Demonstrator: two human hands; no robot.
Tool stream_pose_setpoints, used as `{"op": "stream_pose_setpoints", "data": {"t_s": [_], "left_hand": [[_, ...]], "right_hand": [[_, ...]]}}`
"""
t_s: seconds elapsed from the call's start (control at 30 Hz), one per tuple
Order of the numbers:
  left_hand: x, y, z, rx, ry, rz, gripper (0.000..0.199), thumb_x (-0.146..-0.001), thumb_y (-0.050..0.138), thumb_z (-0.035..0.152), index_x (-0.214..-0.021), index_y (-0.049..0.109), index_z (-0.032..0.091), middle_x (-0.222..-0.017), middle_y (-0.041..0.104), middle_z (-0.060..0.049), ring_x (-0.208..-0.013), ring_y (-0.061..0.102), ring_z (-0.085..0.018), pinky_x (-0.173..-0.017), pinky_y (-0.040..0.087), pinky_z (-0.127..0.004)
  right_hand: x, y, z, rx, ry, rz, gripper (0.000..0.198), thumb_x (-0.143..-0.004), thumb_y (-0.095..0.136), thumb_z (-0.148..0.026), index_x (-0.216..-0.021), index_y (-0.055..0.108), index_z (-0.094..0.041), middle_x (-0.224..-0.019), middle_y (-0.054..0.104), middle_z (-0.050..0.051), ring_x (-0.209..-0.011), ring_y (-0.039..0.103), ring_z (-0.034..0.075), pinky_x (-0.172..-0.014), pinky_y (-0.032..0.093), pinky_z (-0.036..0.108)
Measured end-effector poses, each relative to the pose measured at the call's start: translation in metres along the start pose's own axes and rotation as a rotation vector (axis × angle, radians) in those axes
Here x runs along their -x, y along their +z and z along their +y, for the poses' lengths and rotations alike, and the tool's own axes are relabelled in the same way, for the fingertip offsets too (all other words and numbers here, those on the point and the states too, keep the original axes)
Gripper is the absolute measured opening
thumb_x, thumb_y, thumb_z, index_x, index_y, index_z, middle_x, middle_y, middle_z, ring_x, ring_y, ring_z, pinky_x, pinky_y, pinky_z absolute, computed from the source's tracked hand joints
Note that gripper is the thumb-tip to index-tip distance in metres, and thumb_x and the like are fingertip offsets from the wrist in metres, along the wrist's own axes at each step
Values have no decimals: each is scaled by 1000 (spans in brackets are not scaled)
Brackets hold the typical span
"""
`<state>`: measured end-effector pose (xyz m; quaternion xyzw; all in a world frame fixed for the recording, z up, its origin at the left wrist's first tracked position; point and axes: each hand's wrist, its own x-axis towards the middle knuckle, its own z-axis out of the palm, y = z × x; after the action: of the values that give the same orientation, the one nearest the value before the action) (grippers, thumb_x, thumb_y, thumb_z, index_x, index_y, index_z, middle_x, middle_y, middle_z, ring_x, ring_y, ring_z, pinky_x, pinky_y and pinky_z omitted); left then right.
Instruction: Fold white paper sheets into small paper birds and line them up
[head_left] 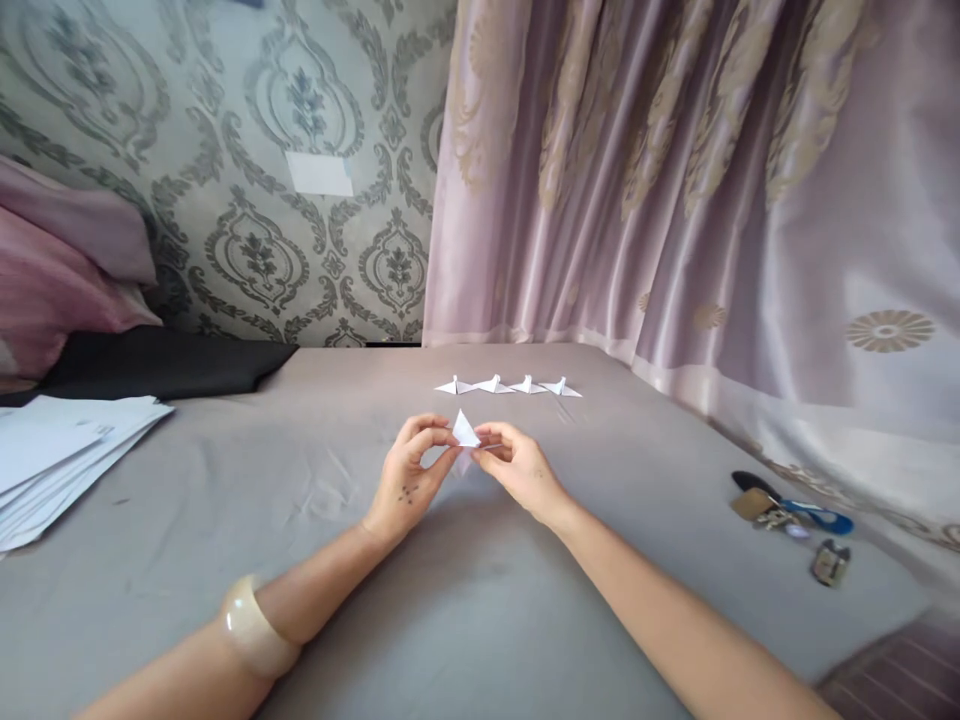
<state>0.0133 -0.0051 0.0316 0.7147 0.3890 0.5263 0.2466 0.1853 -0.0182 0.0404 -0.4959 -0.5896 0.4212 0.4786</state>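
A small folded white paper piece [465, 430] with a pointed top is held up in front of me, just above the grey sheet [450, 620]. My left hand [416, 468] pinches its left side between thumb and fingers. On the opposite side, my right hand [521, 468] grips the right edge the same way. Parts of the paper are hidden behind my fingertips. Beyond my hands, several folded white paper figures [495, 384] with pointed ends stand in a row.
A stack of white papers [52, 460] lies at the left, before a folded black cloth [157, 360]. At the right are keys [776, 518] with a blue strap [821, 516] and a small metallic object [831, 563]. A pink curtain [600, 200] hangs behind.
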Motion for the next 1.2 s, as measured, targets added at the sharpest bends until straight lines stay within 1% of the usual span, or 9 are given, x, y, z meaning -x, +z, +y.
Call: {"op": "stream_pose_setpoints", "data": {"t_s": [0.1, 0.17, 0.37, 0.53, 0.67, 0.8, 0.87, 0.97, 1.2], "left_hand": [[0, -6, 7, -14, 113, 55, 8, -84, 55, 22, -82, 63, 23, -105, 59, -8, -104, 59, -22, -96, 47, -41], [0, -8, 10, 33, 121, 48, 9, -85, 54, 22, -80, 61, 22, -101, 60, -8, -100, 60, -21, -92, 49, -38], [6, 1, 10, 281, -18, -19, 9, -84, 58, 28, -89, 56, 21, -91, 64, -6, -87, 63, -18, -82, 53, -34], [9, 7, 17, 378, -129, -52, 42, -81, 66, 35, -118, 51, 23, -92, 68, -5, -84, 65, -18, -80, 55, -34], [8, 1, 28, 358, -286, -171, 27, -82, 64, 42, -94, 68, 19, -93, 72, -7, -87, 67, -22, -80, 55, -35], [6, -1, 33, 409, -390, -93, 19, -79, 68, 37, -80, 72, 19, -81, 73, -4, -77, 66, -19, -75, 55, -31], [5, 0, 34, 435, -418, -40, 17, -77, 71, 35, -77, 74, 19, -80, 74, -4, -75, 65, -18, -73, 54, -29], [5, 2, 35, 468, -432, -10, 14, -76, 73, 32, -75, 76, 18, -80, 74, -4, -74, 64, -17, -72, 54, -27], [5, 2, 36, 504, -449, 0, 10, -74, 76, 29, -75, 79, 20, -78, 75, -4, -70, 61, -15, -69, 53, -24]], "right_hand": [[-4, 9, -9, -112, -64, 83, 45, -70, 72, -37, -110, 57, -20, -91, 67, 4, -79, 65, 16, -73, 51, 29], [-3, 13, -12, -110, -111, 117, 40, -71, 72, -38, -105, 60, -19, -88, 66, 4, -79, 64, 17, -73, 50, 30], [13, 8, -15, 17, -205, 81, 26, -77, 71, -39, -94, 67, -20, -87, 66, 3, -80, 59, 16, -77, 48, 30], [22, 2, -17, 14, -130, 122, 20, -81, 67, -40, -86, 67, -21, -77, 65, 0, -73, 60, 16, -73, 48, 29], [24, 3, -18, 54, -153, 103, 17, -83, 65, -38, -87, 67, -21, -77, 66, 0, -74, 61, 16, -73, 49, 29], [27, 5, -16, 151, -304, 260, 25, -81, 68, -29, -105, 63, -23, -93, 66, 3, -83, 61, 16, -78, 50, 30], [28, 7, -14, 231, -421, 344, 23, -83, 65, -24, -106, 61, -24, -95, 64, 3, -85, 60, 16, -78, 49, 30], [30, 8, -13, 299, -529, 370, 13, -86, 60, -18, -98, 63, -23, -90, 63, 2, -81, 60, 14, -73, 49, 29], [30, 8, -13, 326, -563, 355, 13, -87, 57, -15, -96, 64, -23, -90, 64, 2, -82, 61, 14, -71, 49, 28]]}}
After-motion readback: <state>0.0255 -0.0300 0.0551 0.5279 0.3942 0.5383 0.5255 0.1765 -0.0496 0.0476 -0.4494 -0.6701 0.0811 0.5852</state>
